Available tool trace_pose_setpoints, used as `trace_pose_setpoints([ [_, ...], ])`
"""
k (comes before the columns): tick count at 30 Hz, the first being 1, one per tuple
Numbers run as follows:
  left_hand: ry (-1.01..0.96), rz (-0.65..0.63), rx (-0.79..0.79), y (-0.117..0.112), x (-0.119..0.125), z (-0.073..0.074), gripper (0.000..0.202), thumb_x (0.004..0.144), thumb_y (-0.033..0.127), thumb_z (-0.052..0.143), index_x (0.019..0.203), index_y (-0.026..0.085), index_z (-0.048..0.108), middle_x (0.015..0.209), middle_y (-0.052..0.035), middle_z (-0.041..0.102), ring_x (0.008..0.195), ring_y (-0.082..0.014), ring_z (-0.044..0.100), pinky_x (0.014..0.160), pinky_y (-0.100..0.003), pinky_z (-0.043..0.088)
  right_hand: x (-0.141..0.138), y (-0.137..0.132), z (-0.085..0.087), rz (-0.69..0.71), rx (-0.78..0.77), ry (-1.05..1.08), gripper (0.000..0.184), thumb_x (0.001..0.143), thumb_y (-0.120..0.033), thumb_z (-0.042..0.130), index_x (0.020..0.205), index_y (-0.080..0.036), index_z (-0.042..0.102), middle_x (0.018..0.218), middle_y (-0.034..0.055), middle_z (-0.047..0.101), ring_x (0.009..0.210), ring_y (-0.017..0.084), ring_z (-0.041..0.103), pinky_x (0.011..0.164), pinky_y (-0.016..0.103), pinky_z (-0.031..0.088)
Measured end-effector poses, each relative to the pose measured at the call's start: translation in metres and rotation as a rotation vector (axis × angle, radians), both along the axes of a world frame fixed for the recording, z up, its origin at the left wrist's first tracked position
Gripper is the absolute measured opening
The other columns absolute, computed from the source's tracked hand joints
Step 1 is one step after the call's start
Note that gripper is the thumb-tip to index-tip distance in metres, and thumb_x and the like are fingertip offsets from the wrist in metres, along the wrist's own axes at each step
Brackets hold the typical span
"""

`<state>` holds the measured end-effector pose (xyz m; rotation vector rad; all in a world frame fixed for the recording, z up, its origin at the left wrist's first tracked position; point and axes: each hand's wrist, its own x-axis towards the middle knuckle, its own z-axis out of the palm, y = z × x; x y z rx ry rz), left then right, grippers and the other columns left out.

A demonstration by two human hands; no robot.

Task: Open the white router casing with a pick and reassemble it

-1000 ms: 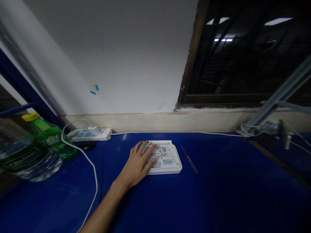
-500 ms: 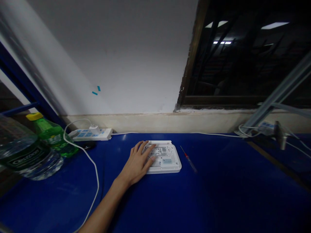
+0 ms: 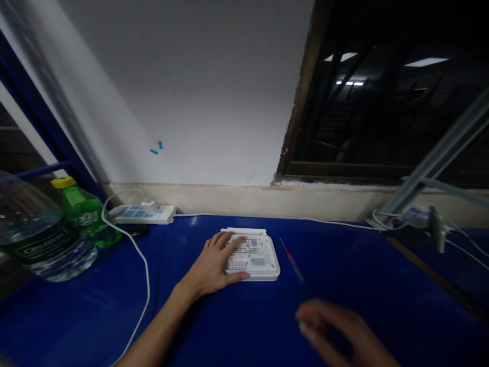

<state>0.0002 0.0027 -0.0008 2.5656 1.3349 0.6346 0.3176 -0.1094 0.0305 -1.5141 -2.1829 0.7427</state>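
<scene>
A white router [image 3: 256,257] lies upside down on the blue table [image 3: 362,275], its label side up. My left hand [image 3: 214,263] rests on its left part, fingers spread flat over it and thumb at its near edge. Just right of the router lies a thin screwdriver [image 3: 292,259] with a red band. My right hand [image 3: 336,331] is in the near right, blurred by motion, below the screwdriver and apart from it; its fingers look loosely bent and I cannot make out their state.
A white power strip [image 3: 142,214] with a plug sits at the back left; its white cable [image 3: 144,275] runs toward me. A green bottle [image 3: 84,213] and a large clear water bottle [image 3: 40,239] stand at the left. Cables and a metal bar [image 3: 424,176] are at the back right.
My right hand has come into view at the near right, moving. The view has tilted slightly. My left hand stays on the router, its thumb now at the near edge.
</scene>
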Motion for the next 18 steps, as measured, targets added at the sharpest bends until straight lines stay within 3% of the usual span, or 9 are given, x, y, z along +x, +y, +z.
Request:
trace_pose_setpoints([
  [2,-0.007,-0.011,0.000,0.002,-0.001,0.000,0.089,0.083,0.071,0.068,0.157,0.036,0.034,0.156,-0.0110,0.042,0.142,-0.0388,0.038,0.112,-0.062,0.036,0.006,0.041,-0.004,-0.125,0.072,-0.011,0.033,0.101,-0.046,0.040,0.115,-0.035,0.068,0.104,0.0053,0.072,0.089,0.024,0.071,0.083,0.044,0.058],
  [4,-0.014,-0.024,-0.006,0.004,-0.002,0.001,0.096,0.079,0.074,0.069,0.158,0.035,0.031,0.156,-0.0116,0.042,0.141,-0.0389,0.039,0.113,-0.062,0.036,0.010,0.077,-0.012,-0.288,0.193,-0.087,0.035,0.097,-0.046,0.046,0.116,-0.026,0.066,0.100,0.0084,0.071,0.079,0.024,0.069,0.078,0.042,0.056],
  [7,-0.006,-0.032,-0.028,0.008,-0.001,0.004,0.109,0.071,0.078,0.073,0.160,0.033,0.028,0.155,-0.0132,0.043,0.139,-0.0411,0.041,0.112,-0.065,0.036,0.009,0.111,-0.028,-0.336,0.188,-0.248,0.043,0.089,-0.051,0.060,0.118,-0.020,0.066,0.098,0.0106,0.071,0.083,0.027,0.069,0.076,0.041,0.053],
  [9,0.015,-0.035,-0.035,0.011,0.002,0.008,0.115,0.066,0.077,0.077,0.160,0.032,0.029,0.155,-0.0139,0.043,0.139,-0.0426,0.041,0.112,-0.066,0.034,0.006,0.122,-0.036,-0.322,0.166,-0.325,0.037,0.087,-0.049,0.064,0.108,-0.019,0.068,0.095,0.0111,0.072,0.087,0.029,0.070,0.075,0.040,0.051],
  [11,0.051,-0.042,-0.036,0.015,0.005,0.012,0.117,0.062,0.076,0.081,0.158,0.030,0.032,0.154,-0.0140,0.045,0.141,-0.0432,0.039,0.113,-0.066,0.032,0.002,0.128,-0.040,-0.295,0.143,-0.348,0.022,0.090,-0.039,0.060,0.095,-0.019,0.068,0.088,0.0100,0.072,0.084,0.028,0.070,0.071,0.037,0.049],
  [13,0.090,-0.057,-0.049,0.018,0.008,0.016,0.118,0.058,0.075,0.083,0.156,0.030,0.036,0.151,-0.0139,0.048,0.140,-0.0435,0.038,0.113,-0.066,0.031,0.001,0.131,-0.042,-0.284,0.114,-0.316,0.019,0.093,-0.032,0.053,0.087,-0.020,0.066,0.081,0.0078,0.072,0.077,0.025,0.070,0.067,0.035,0.047],
  [15,0.105,-0.069,-0.066,0.019,0.011,0.018,0.119,0.056,0.075,0.084,0.156,0.030,0.037,0.150,-0.0142,0.049,0.139,-0.0444,0.039,0.112,-0.068,0.031,0.001,0.132,-0.041,-0.285,0.084,-0.207,0.022,0.094,-0.035,0.050,0.087,-0.021,0.065,0.077,0.0062,0.071,0.074,0.024,0.070,0.067,0.035,0.047],
  [18,0.078,-0.077,-0.071,0.018,0.012,0.017,0.116,0.059,0.071,0.085,0.156,0.031,0.035,0.152,-0.0139,0.047,0.138,-0.0439,0.041,0.112,-0.068,0.030,0.004,0.129,-0.033,-0.282,0.002,0.121,0.031,0.093,-0.049,0.051,0.095,-0.021,0.063,0.080,0.0057,0.071,0.069,0.022,0.071,0.065,0.034,0.051],
])
